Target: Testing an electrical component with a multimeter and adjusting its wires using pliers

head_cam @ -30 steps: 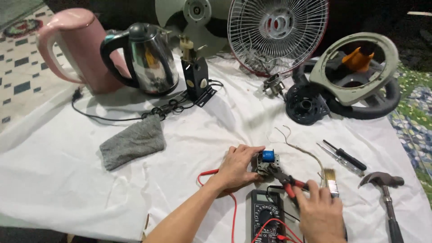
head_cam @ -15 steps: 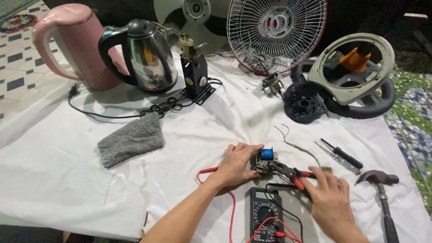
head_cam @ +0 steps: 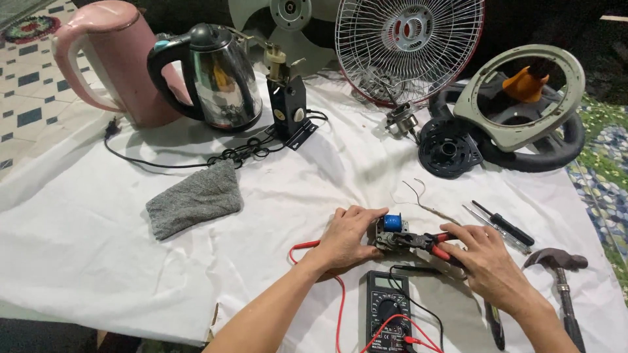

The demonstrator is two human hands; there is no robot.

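My left hand (head_cam: 347,236) presses down on a small metal part with a blue coil (head_cam: 391,230), holding it against the white cloth (head_cam: 98,261). My right hand (head_cam: 485,256) grips red-handled pliers (head_cam: 433,242), whose jaws reach left onto that part. A black multimeter (head_cam: 388,312) lies just below the hands, with red and black test leads (head_cam: 340,307) curling around it.
A grey rag (head_cam: 193,200) lies at left. At the back stand a pink kettle (head_cam: 108,62), a steel kettle (head_cam: 216,75), a black bracket with a cord (head_cam: 289,108) and a fan guard (head_cam: 409,46). Fan housing parts (head_cam: 523,111), screwdrivers (head_cam: 500,223) and a hammer (head_cam: 564,281) lie at right.
My right hand has shifted up and left with the pliers, bringing their jaws onto the coil part. My left hand has stayed on the part.
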